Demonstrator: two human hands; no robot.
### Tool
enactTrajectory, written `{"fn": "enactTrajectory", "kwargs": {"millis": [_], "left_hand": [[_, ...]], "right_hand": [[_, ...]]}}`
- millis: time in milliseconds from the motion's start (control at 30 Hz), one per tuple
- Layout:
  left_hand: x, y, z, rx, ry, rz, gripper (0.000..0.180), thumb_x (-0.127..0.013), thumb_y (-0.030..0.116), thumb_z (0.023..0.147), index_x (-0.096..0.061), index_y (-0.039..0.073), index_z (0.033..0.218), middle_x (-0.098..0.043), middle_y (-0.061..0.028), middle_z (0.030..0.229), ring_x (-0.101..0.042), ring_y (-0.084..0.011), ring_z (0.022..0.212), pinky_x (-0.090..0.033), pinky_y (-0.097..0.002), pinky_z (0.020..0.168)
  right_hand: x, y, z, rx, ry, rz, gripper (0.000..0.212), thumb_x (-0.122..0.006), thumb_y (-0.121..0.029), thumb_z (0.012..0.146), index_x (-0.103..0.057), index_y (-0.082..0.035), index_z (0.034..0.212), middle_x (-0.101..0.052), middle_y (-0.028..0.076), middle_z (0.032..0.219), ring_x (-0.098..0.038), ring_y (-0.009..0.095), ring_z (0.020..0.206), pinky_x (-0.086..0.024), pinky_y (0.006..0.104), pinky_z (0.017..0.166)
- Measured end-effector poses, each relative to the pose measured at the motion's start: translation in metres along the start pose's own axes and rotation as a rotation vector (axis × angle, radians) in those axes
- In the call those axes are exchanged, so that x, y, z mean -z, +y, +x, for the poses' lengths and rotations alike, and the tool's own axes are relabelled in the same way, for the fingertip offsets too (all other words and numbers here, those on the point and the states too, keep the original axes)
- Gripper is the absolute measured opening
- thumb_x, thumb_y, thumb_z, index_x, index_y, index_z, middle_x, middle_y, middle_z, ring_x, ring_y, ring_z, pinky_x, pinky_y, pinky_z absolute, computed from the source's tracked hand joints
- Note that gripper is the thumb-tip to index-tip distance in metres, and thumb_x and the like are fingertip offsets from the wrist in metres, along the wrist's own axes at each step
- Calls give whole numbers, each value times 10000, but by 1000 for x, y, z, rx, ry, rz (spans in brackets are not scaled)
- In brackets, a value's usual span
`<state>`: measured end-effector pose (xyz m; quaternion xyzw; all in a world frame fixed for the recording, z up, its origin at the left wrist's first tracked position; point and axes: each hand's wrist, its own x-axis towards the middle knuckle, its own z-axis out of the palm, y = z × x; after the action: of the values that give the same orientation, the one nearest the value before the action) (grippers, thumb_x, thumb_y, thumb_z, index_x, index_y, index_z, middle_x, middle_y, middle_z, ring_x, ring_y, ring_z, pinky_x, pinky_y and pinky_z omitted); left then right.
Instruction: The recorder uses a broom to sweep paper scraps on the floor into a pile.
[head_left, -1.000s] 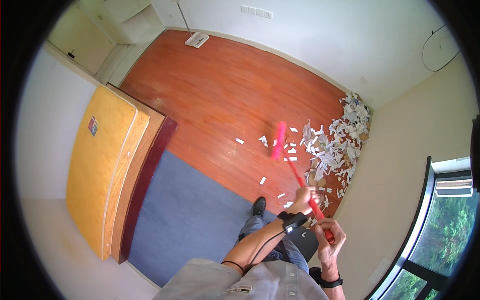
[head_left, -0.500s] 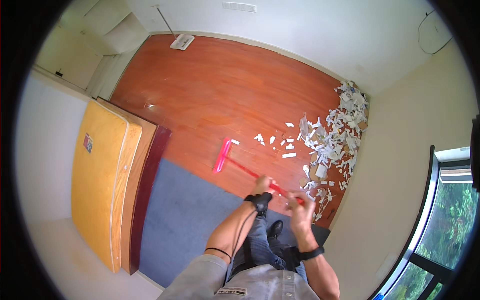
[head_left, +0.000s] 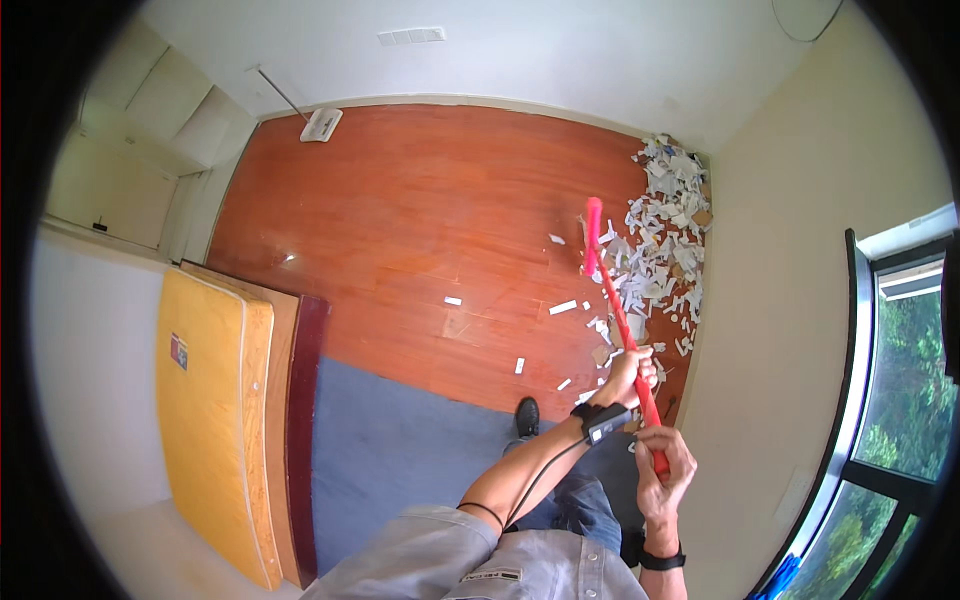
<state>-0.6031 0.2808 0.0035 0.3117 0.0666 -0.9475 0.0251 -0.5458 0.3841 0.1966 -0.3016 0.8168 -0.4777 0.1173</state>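
Observation:
A broom (head_left: 617,308) with a red handle and a pink head is in both my hands. My left hand (head_left: 630,376) wraps round the middle of the handle. Closer to me, my right hand (head_left: 665,466) closes round the upper end. The pink head stands at the left edge of a pile of white paper scraps (head_left: 665,240), which lies along the right wall and into the far right corner. A few loose scraps are left of the pile, among them a white strip (head_left: 563,307) and a small piece (head_left: 453,301).
A white long-handled dustpan (head_left: 321,125) stands by the far left corner. A yellow mattress (head_left: 212,420) and brown and dark red boards (head_left: 305,430) lean at the left. Grey-blue carpet (head_left: 375,460) covers the near floor. A window (head_left: 900,390) is on the right.
The broom head has swung from the middle of the floor to the right, up to the paper pile. Both hands moved right with it, and several loose scraps have shifted.

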Motion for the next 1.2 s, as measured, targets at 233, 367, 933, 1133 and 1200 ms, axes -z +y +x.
{"fn": "enactTrajectory", "kwargs": {"millis": [233,367,933,1133,1200], "left_hand": [[59,-38,-66,-174,289,-30,200,-503,59,869,-388,132,724,-350,47,562,-357,-77,459,-333,-245,451],[134,-8,-86,-272,500,3,176,-434,23,846,-399,127,708,-376,21,548,-394,-106,461,-370,-270,460],[155,57,-89,74,565,553,73,-509,20,763,-460,60,726,-454,-44,584,-479,-180,461,-421,-355,423],[142,39,-150,215,460,784,94,-524,37,771,-454,54,711,-439,-36,572,-450,-156,426,-384,-313,379],[156,29,-178,181,541,1026,105,-538,63,766,-470,2,818,-511,-98,637,-517,-195,449,-435,-332,377]], "right_hand": [[27,20,-44,-178,-68,308,58,-628,52,700,-582,26,725,-651,109,826,-588,162,721,-457,271,674],[-7,47,-51,-362,-331,420,89,-635,52,742,-645,38,830,-648,104,867,-591,141,738,-464,258,669],[-136,-36,-99,-540,344,285,69,-589,-19,850,-550,-11,793,-570,31,790,-464,63,568,-381,202,499],[-163,-95,-167,-499,403,178,78,-624,8,781,-618,40,852,-627,145,967,-592,138,664,-487,242,583],[-168,-107,-201,-556,427,96,92,-632,14,765,-622,50,849,-624,168,996,-607,153,685,-497,264,582]]}}
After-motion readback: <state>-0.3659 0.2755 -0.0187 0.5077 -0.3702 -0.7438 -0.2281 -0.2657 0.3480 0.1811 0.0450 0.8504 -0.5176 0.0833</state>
